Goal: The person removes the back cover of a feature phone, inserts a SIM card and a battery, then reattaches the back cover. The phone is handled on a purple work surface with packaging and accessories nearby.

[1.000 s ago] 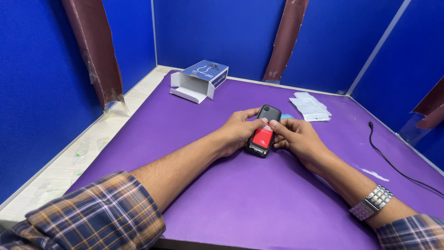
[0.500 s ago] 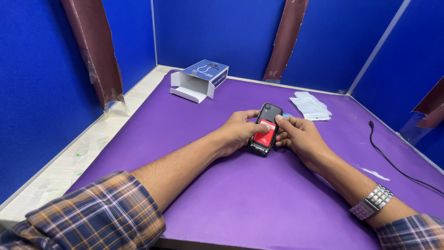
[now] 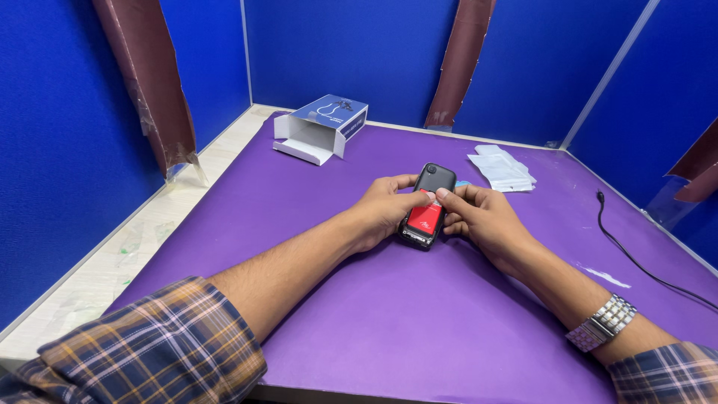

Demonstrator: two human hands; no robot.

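both hands [image 3: 434, 213] gripping black phone [image 3: 430, 202], red battery [image 3: 426, 218] exposed

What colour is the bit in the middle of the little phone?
Red, set in the black phone held by both hands; the head view shows it.

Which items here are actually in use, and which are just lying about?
In use: black phone with its back open, red battery in it, held by left hand and right hand.

Lying about: open white and blue box, clear plastic bags, black cable.
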